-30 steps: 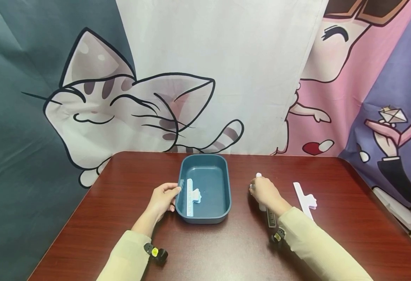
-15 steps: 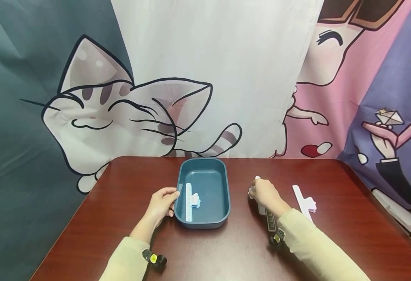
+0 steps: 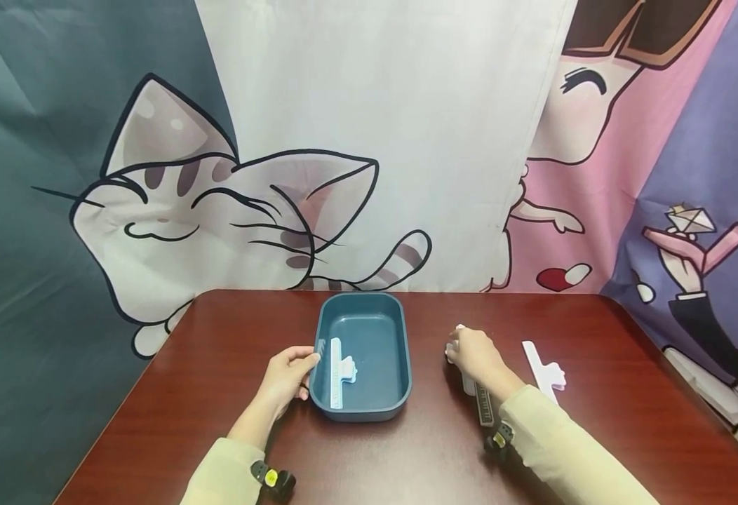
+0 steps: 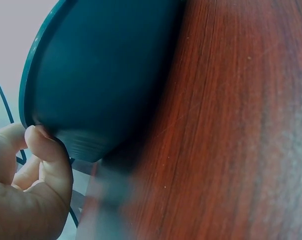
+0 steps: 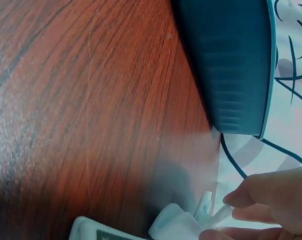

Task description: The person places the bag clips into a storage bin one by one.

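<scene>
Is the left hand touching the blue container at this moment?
Touching. The left wrist view shows the left hand gripping the blue container by its rim, with no gap visible.

The right hand (image 3: 479,358) has shifted slightly to the right over the long white plastic clip (image 3: 468,384), so more of that clip's pale rounded grip (image 3: 450,353) now shows beside the fingertips than one second ago. In the head view the whole scene has slid lower and a touch leftward, carrying down the rounded-corner blue plastic tray (image 3: 364,415), the glossy reddish-brown wooden tabletop (image 3: 375,463) and the cartoon-printed cloth backdrop (image 3: 419,119).
</scene>
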`<state>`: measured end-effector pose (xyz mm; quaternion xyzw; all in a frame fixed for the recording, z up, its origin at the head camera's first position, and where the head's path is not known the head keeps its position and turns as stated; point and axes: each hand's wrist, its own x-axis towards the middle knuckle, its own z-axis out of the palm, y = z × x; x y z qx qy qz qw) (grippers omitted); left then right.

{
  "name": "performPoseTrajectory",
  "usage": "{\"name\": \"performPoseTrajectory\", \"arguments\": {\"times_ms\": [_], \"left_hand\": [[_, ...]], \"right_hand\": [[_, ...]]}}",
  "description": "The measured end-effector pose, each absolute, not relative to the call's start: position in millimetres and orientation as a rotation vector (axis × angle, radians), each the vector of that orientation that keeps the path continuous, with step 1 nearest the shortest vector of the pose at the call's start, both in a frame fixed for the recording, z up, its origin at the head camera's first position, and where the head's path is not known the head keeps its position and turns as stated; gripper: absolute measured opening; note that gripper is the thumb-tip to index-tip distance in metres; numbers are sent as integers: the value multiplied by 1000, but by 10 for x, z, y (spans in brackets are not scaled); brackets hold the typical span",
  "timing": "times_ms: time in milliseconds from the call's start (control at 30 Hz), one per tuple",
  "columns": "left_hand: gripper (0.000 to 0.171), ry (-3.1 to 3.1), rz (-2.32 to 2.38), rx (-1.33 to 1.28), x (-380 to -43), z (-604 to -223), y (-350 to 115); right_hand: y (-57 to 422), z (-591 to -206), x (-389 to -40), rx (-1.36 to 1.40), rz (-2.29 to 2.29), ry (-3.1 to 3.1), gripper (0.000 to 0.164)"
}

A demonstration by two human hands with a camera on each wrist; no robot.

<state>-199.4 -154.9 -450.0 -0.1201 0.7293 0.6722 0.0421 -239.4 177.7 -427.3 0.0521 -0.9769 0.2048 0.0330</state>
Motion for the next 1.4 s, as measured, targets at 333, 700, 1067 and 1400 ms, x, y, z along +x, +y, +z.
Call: {"name": "performPoseTrajectory", "arguments": {"times_ms": [333,700,1067,1400], "left_hand": [[33,2230,2059,-364,-1962,-4507,-1558],[32,2234,2053,-357,-1962,-4492,-1566],[33,2235,2054,-351,-1976,-4489,-1557],[30,2244,2059,-350,-2003,-4525,-1551]], "right_hand": [[1836,-4259,-2349,149,624,-3018,25],[1909,-4246,-2321,215,678,-2969,33],[1969,-4232,-2329,183,712,-2953,35],[2007,-4240,-2342,124,733,-2979,39]]}}
